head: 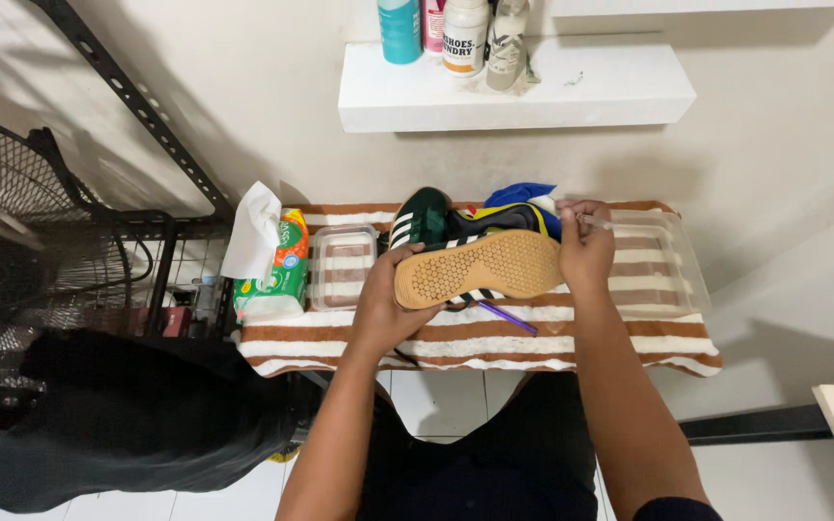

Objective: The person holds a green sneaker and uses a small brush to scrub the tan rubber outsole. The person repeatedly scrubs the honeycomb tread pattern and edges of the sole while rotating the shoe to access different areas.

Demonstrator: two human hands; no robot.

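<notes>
The shoe (480, 265) lay on its side over the brown-and-white striped towel (494, 347) covering the surface, its tan gum sole facing the person. Its long axis ran left to right, though the frame did not show which end was the toe. The left hand (385, 307) had its fingers clamped around the left end; the right hand (586, 253) pressed on the right end, fingers closed on a slim clear tool (596, 223). Judging by this, the step in hand was cleaning the shoe; the next move called for a steady left grip. A purple stick (508, 317) lay just below the sole, near a clear container (342, 267).
</notes>
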